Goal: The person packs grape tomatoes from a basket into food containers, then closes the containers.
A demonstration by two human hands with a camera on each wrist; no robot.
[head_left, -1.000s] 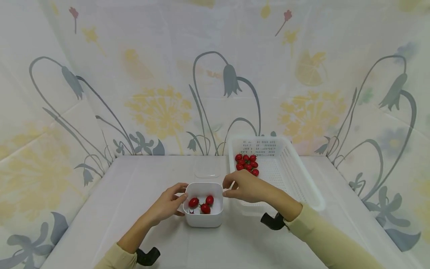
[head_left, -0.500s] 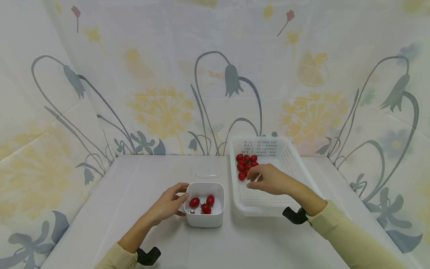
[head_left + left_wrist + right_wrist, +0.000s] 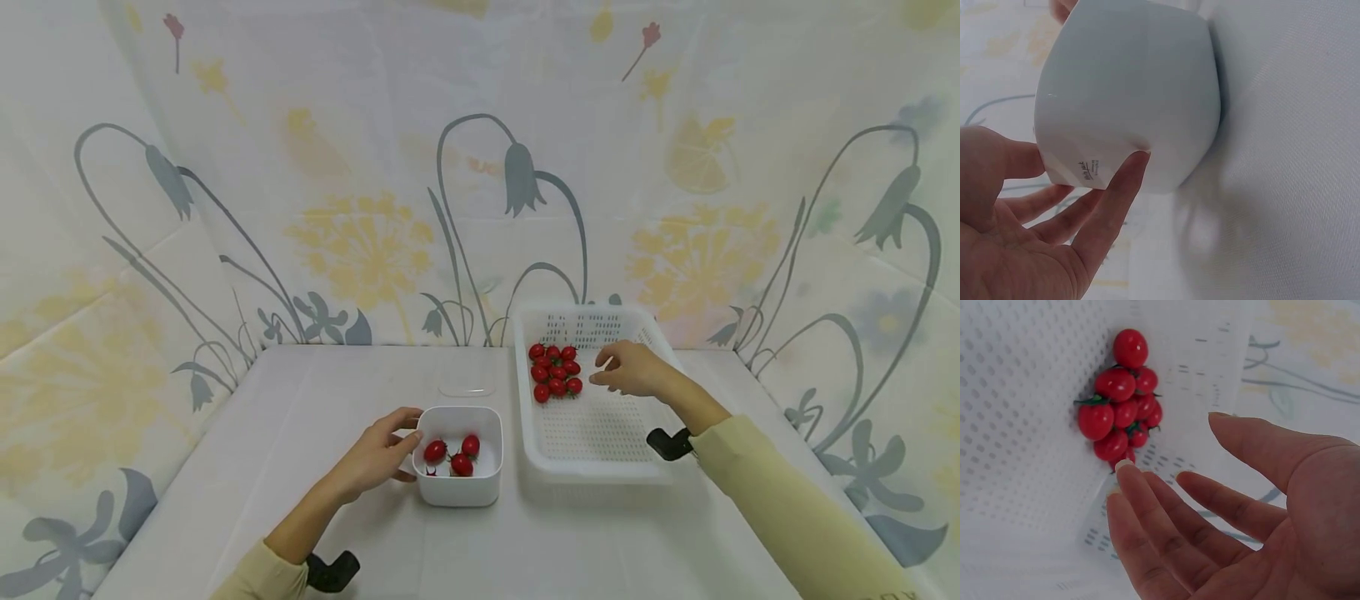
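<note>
My left hand [image 3: 378, 450] touches the left side of a small white box [image 3: 461, 492]. In the left wrist view, its fairly straight fingers [image 3: 1113, 209] lie against the box's outer wall. Inside the box are several cherry tomatoes [image 3: 461, 464], partly hidden by the near wall. Over the white perforated basket [image 3: 600, 475], my right hand [image 3: 633, 369] hovers with loosely bent fingers and nothing in them. Just left of it, a cluster of red cherry tomatoes [image 3: 557, 372] with green stems lies in the basket's far left part. The right wrist view shows the fingertips [image 3: 1125, 464] near that cluster.
A clear flat lid-like piece [image 3: 467, 390] lies on the white tabletop [image 3: 337, 375] behind the box. The basket's raised walls stand close to the box's right side. A flower-patterned cloth [image 3: 480, 167] hangs behind and along both sides.
My right hand has moved right and away from the box's rim, then across the basket to beside the tomato cluster. The left hand and the box have stayed in place.
</note>
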